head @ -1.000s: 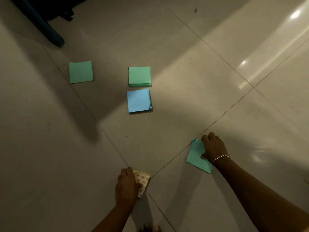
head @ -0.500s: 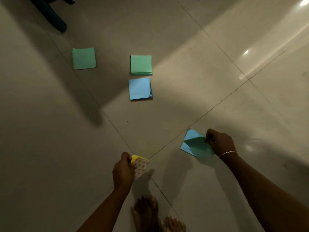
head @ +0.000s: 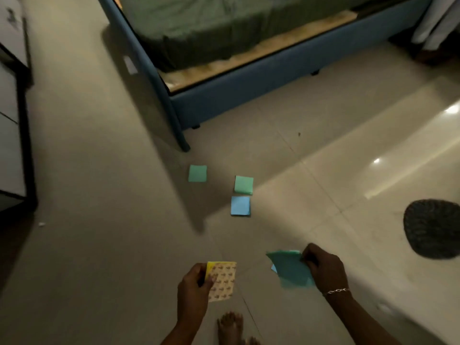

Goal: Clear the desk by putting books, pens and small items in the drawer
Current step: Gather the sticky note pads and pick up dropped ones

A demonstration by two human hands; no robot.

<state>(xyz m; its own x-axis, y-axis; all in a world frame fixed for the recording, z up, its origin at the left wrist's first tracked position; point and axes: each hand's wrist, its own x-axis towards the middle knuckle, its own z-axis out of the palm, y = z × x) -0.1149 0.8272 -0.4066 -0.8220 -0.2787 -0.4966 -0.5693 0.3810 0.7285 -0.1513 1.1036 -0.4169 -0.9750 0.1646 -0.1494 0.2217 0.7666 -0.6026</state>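
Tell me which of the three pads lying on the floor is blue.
The blue pad, closest to the camera, just beside the right green pad; the left green pad lies apart.

Two bare arms, dim light. The left hand (head: 195, 286) and left forearm (head: 178, 332) are uncovered as far as the bottom edge. The right hand (head: 324, 270) is bare too. The right wrist wears a thin silver chain bracelet (head: 336, 291) with small links that catch the light and sit close to the wrist. The right forearm (head: 368, 322) is uncovered to the frame edge. A bare foot (head: 230, 326) shows low centre with its toes visible, and the toes of a second foot (head: 252, 341) are just beside it. Any finer detail on the fingers is too dark to tell.
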